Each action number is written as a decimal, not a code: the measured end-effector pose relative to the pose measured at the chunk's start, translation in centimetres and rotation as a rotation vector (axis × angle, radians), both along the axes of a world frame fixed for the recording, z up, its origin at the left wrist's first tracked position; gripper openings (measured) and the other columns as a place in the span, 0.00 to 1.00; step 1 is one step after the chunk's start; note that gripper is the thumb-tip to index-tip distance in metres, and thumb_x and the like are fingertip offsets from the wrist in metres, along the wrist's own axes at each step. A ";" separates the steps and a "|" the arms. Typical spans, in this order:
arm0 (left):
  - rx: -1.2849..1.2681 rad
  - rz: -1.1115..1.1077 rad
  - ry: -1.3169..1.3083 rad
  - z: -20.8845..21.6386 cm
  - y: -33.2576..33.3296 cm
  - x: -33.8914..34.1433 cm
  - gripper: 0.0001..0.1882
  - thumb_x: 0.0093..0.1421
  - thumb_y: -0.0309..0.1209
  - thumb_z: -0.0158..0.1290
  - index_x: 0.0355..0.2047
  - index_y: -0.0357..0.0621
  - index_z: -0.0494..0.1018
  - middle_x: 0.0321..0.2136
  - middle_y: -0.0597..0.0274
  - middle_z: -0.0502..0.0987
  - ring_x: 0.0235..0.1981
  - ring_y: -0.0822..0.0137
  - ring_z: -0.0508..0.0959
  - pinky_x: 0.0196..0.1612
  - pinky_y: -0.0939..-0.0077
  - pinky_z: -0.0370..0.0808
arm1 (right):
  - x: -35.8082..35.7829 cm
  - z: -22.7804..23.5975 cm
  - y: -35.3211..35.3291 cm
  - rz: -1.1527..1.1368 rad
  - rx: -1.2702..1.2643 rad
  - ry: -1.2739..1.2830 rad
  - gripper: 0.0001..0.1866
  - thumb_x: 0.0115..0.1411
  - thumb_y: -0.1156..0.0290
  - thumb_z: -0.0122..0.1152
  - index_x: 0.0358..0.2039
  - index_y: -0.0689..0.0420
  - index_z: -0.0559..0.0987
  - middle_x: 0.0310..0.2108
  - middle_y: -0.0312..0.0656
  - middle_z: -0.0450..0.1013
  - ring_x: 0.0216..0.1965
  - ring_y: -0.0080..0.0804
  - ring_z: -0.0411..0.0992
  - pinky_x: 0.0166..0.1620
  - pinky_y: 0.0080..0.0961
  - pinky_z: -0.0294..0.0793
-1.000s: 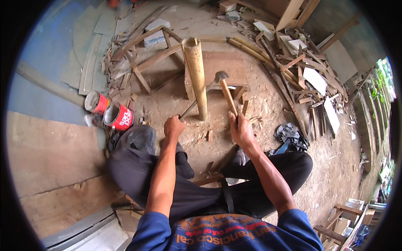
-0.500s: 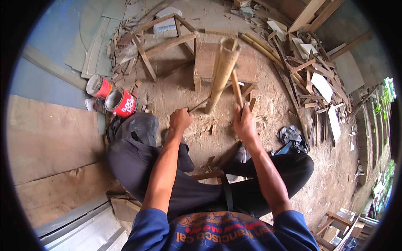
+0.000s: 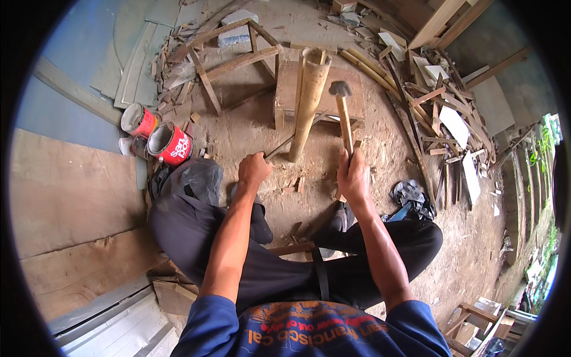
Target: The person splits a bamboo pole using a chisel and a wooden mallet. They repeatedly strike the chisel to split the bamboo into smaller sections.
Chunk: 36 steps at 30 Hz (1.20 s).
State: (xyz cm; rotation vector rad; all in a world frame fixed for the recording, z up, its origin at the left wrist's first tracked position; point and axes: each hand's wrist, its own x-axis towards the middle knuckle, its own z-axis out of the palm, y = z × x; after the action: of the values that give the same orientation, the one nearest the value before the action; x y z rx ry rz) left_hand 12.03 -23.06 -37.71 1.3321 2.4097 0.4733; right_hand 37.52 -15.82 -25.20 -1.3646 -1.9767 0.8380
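A thick hollow bamboo pole (image 3: 310, 98) stands on end in front of me, its top leaning slightly away to the right. My left hand (image 3: 254, 171) is closed around the near end of a long thin dark blade (image 3: 279, 146), whose grip is hidden by my fingers. The blade meets the bamboo partway up, and a thin length shows again on its far side. In my right hand (image 3: 355, 178) is a hammer (image 3: 345, 122) with a light wooden handle, its dark head raised to the right of the bamboo and apart from it.
Behind the bamboo sits a low wooden table (image 3: 351, 98), with a wooden frame (image 3: 241, 62) to its left. Two red cans (image 3: 172, 146) stand on the left. Scrap wood (image 3: 443, 113) is piled at right, and a crumpled dark bag (image 3: 413, 196) lies by my knee.
The hammer head has come away from beside the bamboo and swung right. The bamboo's top has shifted a little to the left. Both hands keep their grips.
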 end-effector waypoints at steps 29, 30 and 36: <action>-0.028 -0.005 -0.004 2.4 1.1 1.0 0.13 0.52 0.35 0.59 0.34 0.40 0.81 0.32 0.40 0.81 0.36 0.43 0.82 0.41 0.55 0.79 | 1.9 -4.7 1.7 0.088 0.123 -0.164 0.14 0.68 0.65 0.53 0.36 0.66 0.68 0.18 0.63 0.71 0.22 0.64 0.73 0.21 0.48 0.72; -0.034 -0.022 0.002 2.7 1.5 1.0 0.14 0.52 0.36 0.59 0.36 0.40 0.81 0.32 0.41 0.81 0.37 0.43 0.82 0.42 0.55 0.79 | 2.3 -5.6 2.1 0.096 0.150 -0.246 0.14 0.68 0.65 0.53 0.36 0.66 0.68 0.18 0.63 0.71 0.22 0.64 0.73 0.21 0.48 0.72; -0.024 0.012 0.053 1.1 0.3 0.2 0.16 0.50 0.36 0.59 0.38 0.41 0.81 0.33 0.41 0.81 0.39 0.44 0.82 0.43 0.55 0.79 | -0.1 1.4 0.6 0.039 0.045 0.021 0.12 0.69 0.66 0.51 0.35 0.64 0.67 0.18 0.61 0.71 0.23 0.65 0.73 0.22 0.51 0.68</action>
State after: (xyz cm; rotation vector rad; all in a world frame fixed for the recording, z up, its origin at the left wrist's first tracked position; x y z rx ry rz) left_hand 12.19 -22.80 -36.61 1.3369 2.4597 0.4163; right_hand 37.41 -15.23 -23.79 -1.2902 -1.9999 0.8177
